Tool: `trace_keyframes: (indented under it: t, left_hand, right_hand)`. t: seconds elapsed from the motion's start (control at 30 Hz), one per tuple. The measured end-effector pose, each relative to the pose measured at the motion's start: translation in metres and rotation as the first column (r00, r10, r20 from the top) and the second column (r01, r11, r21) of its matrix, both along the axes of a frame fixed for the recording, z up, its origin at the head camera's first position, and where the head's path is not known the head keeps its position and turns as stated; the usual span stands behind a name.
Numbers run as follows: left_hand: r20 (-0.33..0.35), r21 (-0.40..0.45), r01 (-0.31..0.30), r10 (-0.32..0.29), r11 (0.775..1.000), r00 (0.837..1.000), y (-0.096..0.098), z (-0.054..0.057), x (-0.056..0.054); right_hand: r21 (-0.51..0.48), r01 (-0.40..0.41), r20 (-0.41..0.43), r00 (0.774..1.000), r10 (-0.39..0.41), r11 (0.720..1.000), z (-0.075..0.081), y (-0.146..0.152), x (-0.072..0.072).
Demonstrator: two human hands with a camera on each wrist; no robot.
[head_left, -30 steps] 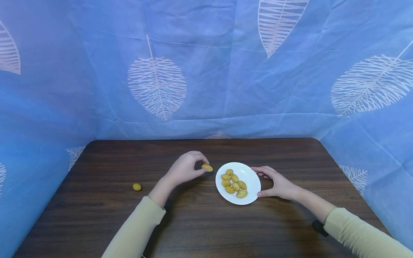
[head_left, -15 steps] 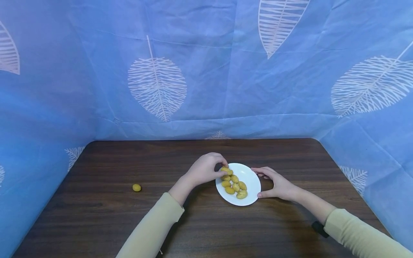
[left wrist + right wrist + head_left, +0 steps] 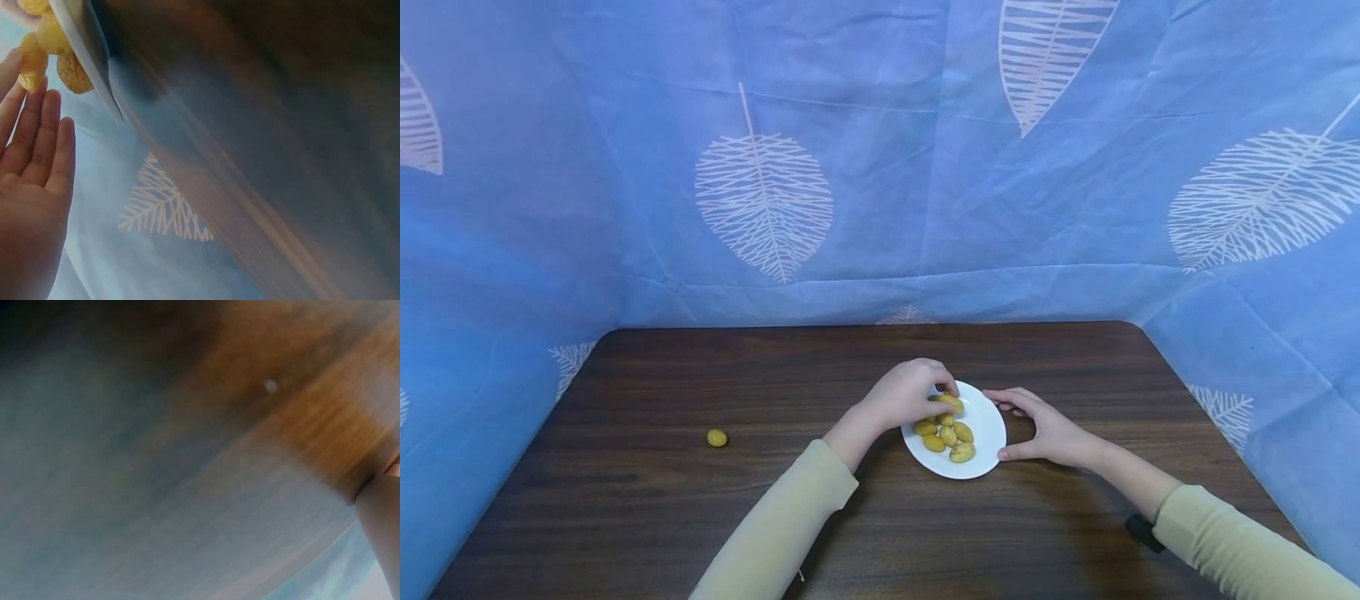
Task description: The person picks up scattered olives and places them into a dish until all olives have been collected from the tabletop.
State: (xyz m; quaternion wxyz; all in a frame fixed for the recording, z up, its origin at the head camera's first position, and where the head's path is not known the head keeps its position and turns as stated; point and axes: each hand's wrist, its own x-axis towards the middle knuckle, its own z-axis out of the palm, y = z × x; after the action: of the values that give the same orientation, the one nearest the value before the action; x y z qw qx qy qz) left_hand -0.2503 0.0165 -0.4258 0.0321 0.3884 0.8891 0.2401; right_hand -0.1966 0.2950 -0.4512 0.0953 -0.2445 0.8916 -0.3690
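My left hand (image 3: 910, 392) reaches over the white plate (image 3: 988, 442) and pinches a small oval yellow fruit (image 3: 952, 403) between thumb and fingertips. Several similar yellow fruits (image 3: 948, 436) lie on the plate, some partly covered by the left hand. In the left wrist view, the pinched fruit (image 3: 32, 62) sits at the fingertips, beside others near the plate's edge (image 3: 87, 59). My right hand (image 3: 1045, 427) grips the plate's right rim, thumb toward the front and fingers toward the back. Only a sliver of the right hand (image 3: 381, 519) shows in the right wrist view.
One more yellow fruit (image 3: 717, 437) lies on the dark wooden table (image 3: 625, 500), well left of the plate. Behind and around the table hangs a blue cloth (image 3: 880, 208) with white leaf patterns. A dark band (image 3: 1144, 532) sits at the right sleeve's cuff.
My left hand has carried the pinched fruit rightward, from left of the plate to over its pile. The right hand has stayed at the rim, and the plate has hardly moved.
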Motion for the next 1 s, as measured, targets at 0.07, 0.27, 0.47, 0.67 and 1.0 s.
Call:
trace_keyframes:
  t: [0.07, 0.27, 0.47, 0.67, 1.0]
  left_hand:
    - [0.006, -0.008, 0.001, -0.001, 1.0, 1.0, 0.002, 0.0, 0.0]
    - [0.014, -0.033, 0.015, -0.015, 0.999, 1.0, 0.008, 0.0, 0.001]
    - [0.011, -0.062, 0.025, -0.024, 0.998, 1.0, 0.014, -0.001, 0.0]
    - [0.014, -0.101, 0.031, -0.03, 0.994, 0.999, 0.017, 0.0, 0.002]
    - [0.033, -0.141, 0.023, -0.018, 0.99, 0.999, 0.019, -0.002, 0.003]
  right_hand:
    - [0.0, -0.002, 0.001, 1.0, 0.002, 1.0, 0.0, 0.0, 0.0]
    - [-0.012, -0.011, -0.004, 1.0, 0.011, 1.0, 0.0, 0.0, 0.0]
    - [-0.018, -0.016, -0.01, 1.0, 0.016, 1.0, 0.0, 0.001, 0.001]
    - [-0.015, -0.01, -0.01, 1.0, 0.01, 1.0, -0.001, 0.001, 0.001]
    - [-0.019, -0.019, -0.017, 1.0, 0.019, 1.0, -0.002, 0.001, 0.0]
